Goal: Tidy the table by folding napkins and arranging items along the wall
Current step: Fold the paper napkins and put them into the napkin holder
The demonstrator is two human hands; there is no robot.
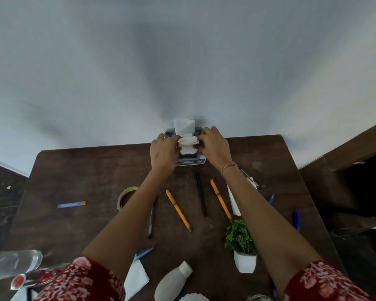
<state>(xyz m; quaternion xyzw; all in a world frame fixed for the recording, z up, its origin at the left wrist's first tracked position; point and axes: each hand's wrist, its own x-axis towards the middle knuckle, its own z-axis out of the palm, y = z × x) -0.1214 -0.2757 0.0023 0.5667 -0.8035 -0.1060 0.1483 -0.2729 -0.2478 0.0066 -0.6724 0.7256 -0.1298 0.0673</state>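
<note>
A white napkin is stretched between both hands above a grey napkin holder that stands against the wall. My left hand pinches its left edge and my right hand pinches its right edge. Another white napkin sticks upright out of the holder behind them. Two more napkins lie on the brown table: one near the front under my left arm, one partly hidden under my right forearm.
Scattered on the table are two yellow pencils, a black pen, blue pens, a tape roll, a blue eraser, a small potted plant, a white bottle and clear bottles at the front left.
</note>
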